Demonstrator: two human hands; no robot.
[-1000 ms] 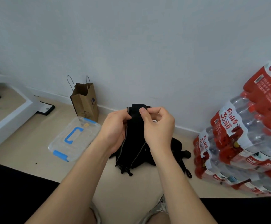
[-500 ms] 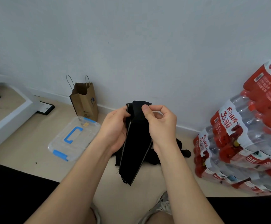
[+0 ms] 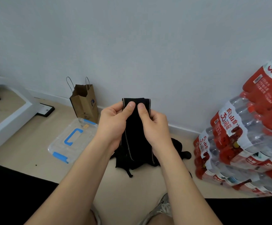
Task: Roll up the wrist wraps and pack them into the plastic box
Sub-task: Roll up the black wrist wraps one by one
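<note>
Wrist wrap [image 3: 132,135] is hanging in the middle of the view, held up in front of the wall between both hands, well above the floor.

At far left, a white piece of furniture [image 3: 10,120] is standing on the pale floor, and a flat black item [image 3: 45,110] is lying beside it; its small white label is too small to read. Next, the clear plastic box [image 3: 55,146] is lying on the floor with its lid on, showing a blue handle [image 3: 72,137] and blue latches. Just behind it a brown paper bag [image 3: 84,104] is standing against the wall; the round logo on it is not legible.

The left hand [image 3: 114,122] and the right hand [image 3: 154,125] are pinching the wrap near its top, thumbs pressing side by side on the front and fingers curling behind. The wrap is black with thin pale stripes running along its edges. Its top is folding over the fingers, and the rest is dropping straight down, where it is blending into a dark pile of wraps [image 3: 175,148] lying on the floor by the wall; where its lower end stops cannot be told.

At right, shrink-wrapped packs of water bottles [image 3: 239,143] are sitting stacked, their red labels showing "农夫山泉" and "30周年" in white.
</note>
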